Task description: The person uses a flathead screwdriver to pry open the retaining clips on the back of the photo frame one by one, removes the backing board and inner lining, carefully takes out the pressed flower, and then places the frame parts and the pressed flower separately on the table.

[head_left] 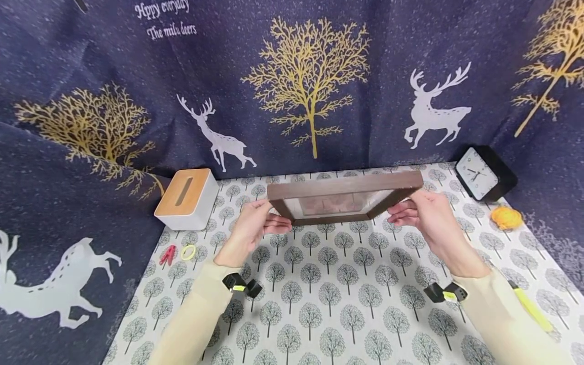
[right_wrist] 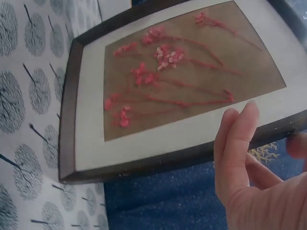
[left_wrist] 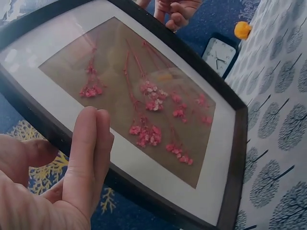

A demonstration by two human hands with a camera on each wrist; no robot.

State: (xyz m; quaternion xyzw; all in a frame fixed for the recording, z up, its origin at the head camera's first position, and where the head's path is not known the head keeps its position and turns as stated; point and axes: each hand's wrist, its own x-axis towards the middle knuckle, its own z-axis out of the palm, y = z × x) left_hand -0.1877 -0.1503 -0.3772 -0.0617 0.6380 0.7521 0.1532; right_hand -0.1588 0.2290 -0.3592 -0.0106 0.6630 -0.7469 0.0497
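Note:
A dark brown picture frame [head_left: 345, 186] is held between both hands over the far part of the table, tipped so its top edge faces the head camera. Behind its glass, a white mat surrounds pink dried flowers [left_wrist: 146, 133] on a brown ground. My left hand [head_left: 251, 226] grips one short side, its thumb behind and fingers [left_wrist: 82, 153] lying over the front rim. On the opposite side my right hand [head_left: 429, 215] pinches the rim likewise, two fingertips [right_wrist: 245, 122] in front of the glass.
At the back left stands a white tissue box [head_left: 189, 203] with a wooden lid. Near it lie a red clip [head_left: 168, 255] and a yellow ring [head_left: 188, 252]. A black clock [head_left: 484, 173], an orange bundle [head_left: 506, 217] and a yellow-handled tool [head_left: 531, 306] sit on the right. A deer-printed curtain [head_left: 388, 50] hangs behind.

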